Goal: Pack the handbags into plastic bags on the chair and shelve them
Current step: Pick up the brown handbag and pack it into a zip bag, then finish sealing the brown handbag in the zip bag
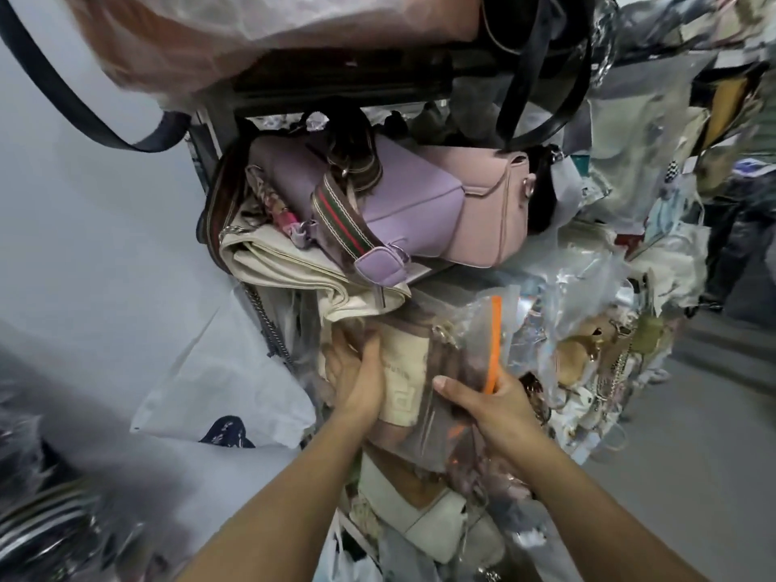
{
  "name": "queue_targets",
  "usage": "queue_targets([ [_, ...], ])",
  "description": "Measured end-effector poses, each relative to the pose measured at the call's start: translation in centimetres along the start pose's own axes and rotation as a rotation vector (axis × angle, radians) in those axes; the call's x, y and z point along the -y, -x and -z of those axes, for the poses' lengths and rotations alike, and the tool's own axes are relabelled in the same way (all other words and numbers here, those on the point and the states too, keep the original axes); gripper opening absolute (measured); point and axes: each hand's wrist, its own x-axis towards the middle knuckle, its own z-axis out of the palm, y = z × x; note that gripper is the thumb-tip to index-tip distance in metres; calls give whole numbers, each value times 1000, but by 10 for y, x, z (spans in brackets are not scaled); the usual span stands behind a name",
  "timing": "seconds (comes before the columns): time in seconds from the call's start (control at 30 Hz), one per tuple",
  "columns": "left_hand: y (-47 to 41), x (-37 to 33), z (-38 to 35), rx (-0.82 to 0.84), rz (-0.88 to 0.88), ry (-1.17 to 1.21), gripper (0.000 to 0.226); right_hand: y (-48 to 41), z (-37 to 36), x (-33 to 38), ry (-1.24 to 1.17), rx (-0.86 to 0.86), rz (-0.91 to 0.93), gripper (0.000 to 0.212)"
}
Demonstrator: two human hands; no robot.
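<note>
A brown and cream handbag (413, 371) sits inside a clear plastic bag with an orange zip strip (493, 342). Both hands hold it against a crowded shelf (436, 275), below a cream bag (294, 266). My left hand (355, 380) grips the left side of the bagged handbag, fingers tucked behind it. My right hand (491, 405) clasps the right side over the orange strip, thumb on the front. On the shelf level above lie a lilac handbag (403, 203) with a striped strap and a pink handbag (491, 212).
A bagged tan handbag (252, 35) and black straps (541, 77) hang overhead. More plastic-wrapped bags with chains (596, 350) crowd the right. A white dust bag (218, 380) hangs left by the grey wall (84, 245). White bags (424, 518) lie below.
</note>
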Motion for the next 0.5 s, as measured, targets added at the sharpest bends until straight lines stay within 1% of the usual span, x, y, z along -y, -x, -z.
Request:
queue_targets([
  [0.03, -3, 2, -1, -3, -26, 25, 98, -2, 4, 1, 9, 39, -2, 36],
  [0.1, -7, 6, -4, 10, -53, 62, 101, -6, 8, 2, 61, 78, 26, 39],
  [0.17, -12, 11, -9, 9, -73, 102, 101, -9, 7, 0, 110, 78, 68, 42],
  [0.23, -19, 15, -17, -42, -123, 130, 102, -13, 5, -5, 132, 67, 98, 42],
  [0.3, -27, 15, -26, -81, -144, 130, 94, -18, 4, -9, 154, 60, 113, 40],
  [0.4, -40, 19, -34, -93, -131, 73, 80, -25, 2, -11, 222, 96, 118, 33],
  [0.5, -45, 23, -32, -85, -113, 68, 75, -28, 1, -12, 269, 111, 90, 27],
])
